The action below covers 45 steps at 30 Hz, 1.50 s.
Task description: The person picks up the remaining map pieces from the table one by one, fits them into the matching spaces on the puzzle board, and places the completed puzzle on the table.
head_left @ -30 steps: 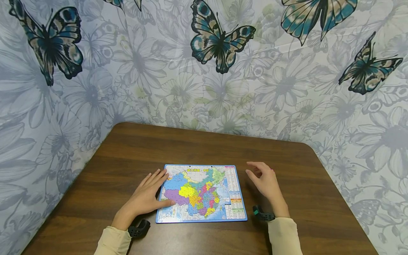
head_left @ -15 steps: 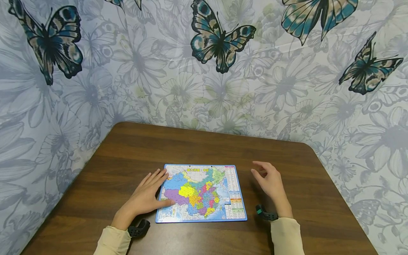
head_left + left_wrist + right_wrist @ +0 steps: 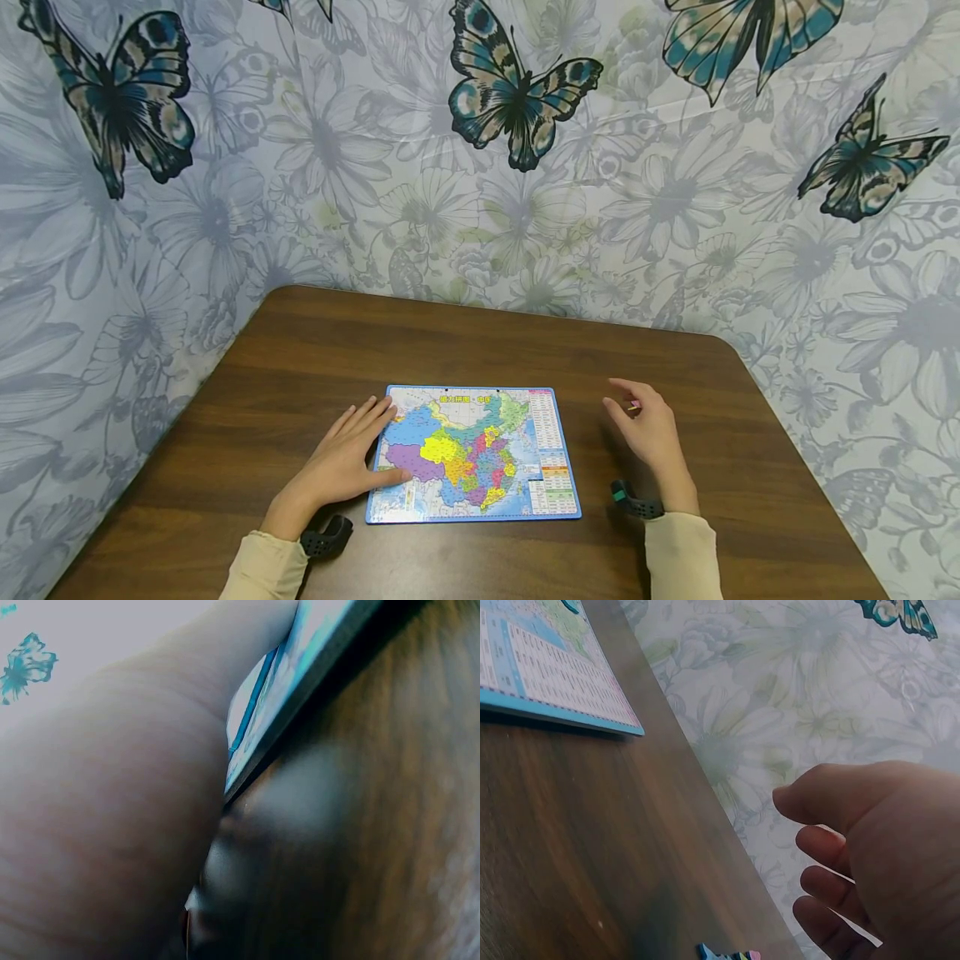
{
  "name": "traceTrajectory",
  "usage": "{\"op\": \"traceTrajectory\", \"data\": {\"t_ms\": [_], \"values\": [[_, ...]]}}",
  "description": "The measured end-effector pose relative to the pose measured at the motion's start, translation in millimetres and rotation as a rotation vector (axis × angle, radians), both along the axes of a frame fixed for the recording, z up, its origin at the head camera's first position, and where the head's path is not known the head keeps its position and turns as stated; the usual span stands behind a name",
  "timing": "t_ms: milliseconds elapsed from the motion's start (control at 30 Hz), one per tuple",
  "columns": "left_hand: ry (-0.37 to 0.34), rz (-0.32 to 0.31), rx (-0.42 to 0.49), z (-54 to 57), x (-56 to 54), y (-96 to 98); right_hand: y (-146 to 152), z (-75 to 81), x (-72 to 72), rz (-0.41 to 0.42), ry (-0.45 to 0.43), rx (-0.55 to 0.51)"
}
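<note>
Map puzzle board [image 3: 474,454] flat at table [image 3: 480,350] centre, left hand [image 3: 341,467] pressing its left edge flat-fingered; right hand [image 3: 651,433] relaxed, empty, over small piece [image 3: 727,952]: pinch gently, steady board.

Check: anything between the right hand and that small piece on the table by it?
Nothing visible. The right hand hovers open above the table, right of the map board. The small pink-blue piece lies on bare wood just below the fingers; only clear tabletop shows in between.
</note>
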<state>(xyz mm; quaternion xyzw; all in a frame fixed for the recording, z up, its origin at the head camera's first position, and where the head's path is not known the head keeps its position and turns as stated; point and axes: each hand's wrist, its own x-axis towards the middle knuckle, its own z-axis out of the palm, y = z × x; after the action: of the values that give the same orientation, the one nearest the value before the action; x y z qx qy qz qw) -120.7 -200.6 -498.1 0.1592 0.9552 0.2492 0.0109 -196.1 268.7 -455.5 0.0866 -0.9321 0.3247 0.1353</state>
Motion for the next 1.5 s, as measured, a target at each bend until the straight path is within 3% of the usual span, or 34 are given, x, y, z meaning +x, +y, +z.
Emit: {"op": "traceTrajectory", "data": {"t_ms": [433,1500], "values": [[0.0,-0.004,0.009,0.7,-0.1,0.0,12,4.4,1.9,-0.011,-0.022,0.029],[-0.005,-0.003,0.01,0.0,0.3,0.1,35,-2.1,8.8,-0.004,-0.236,0.112]]}}
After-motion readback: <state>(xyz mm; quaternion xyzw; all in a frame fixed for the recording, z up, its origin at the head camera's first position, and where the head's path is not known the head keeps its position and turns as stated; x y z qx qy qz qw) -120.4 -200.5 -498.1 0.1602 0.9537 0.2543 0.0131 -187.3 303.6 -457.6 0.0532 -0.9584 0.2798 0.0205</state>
